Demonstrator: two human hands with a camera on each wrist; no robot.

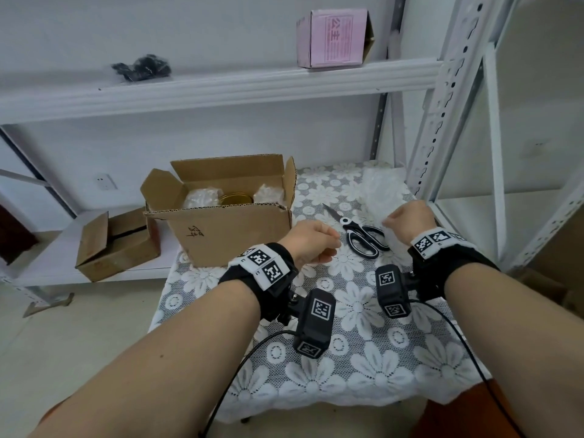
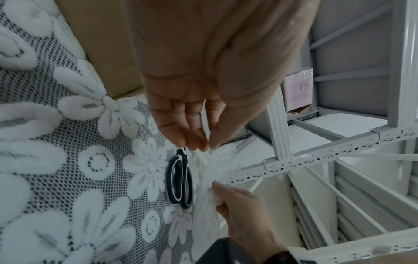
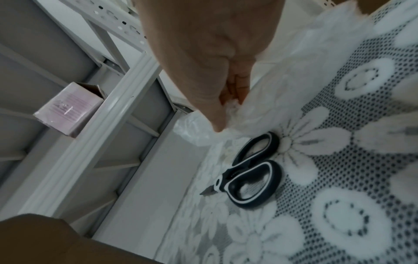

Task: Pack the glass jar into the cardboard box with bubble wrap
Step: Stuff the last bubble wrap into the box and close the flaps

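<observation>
The open cardboard box [image 1: 227,235] stands at the table's back left. Inside it shows the gold lid of the glass jar [image 1: 236,198], with bubble-wrap wads [image 1: 200,197] on either side. A clear bubble wrap sheet [image 1: 376,194] [image 2: 214,178] [image 3: 282,80] lies at the back right. My right hand [image 1: 407,218] [image 2: 237,205] [image 3: 226,100] grips its near edge, fingers curled into the bunched film. My left hand [image 1: 311,243] [image 2: 194,135] hovers just right of the box with fingers loosely extended; I see nothing between them.
Black-handled scissors [image 1: 360,237] [image 2: 181,180] [image 3: 251,171] lie between my hands on the lace tablecloth [image 1: 363,358]. A white metal rack upright [image 1: 442,105] stands close on the right. A pink box [image 1: 333,37] sits on the upper shelf and a small cardboard box [image 1: 117,245] on the low left shelf.
</observation>
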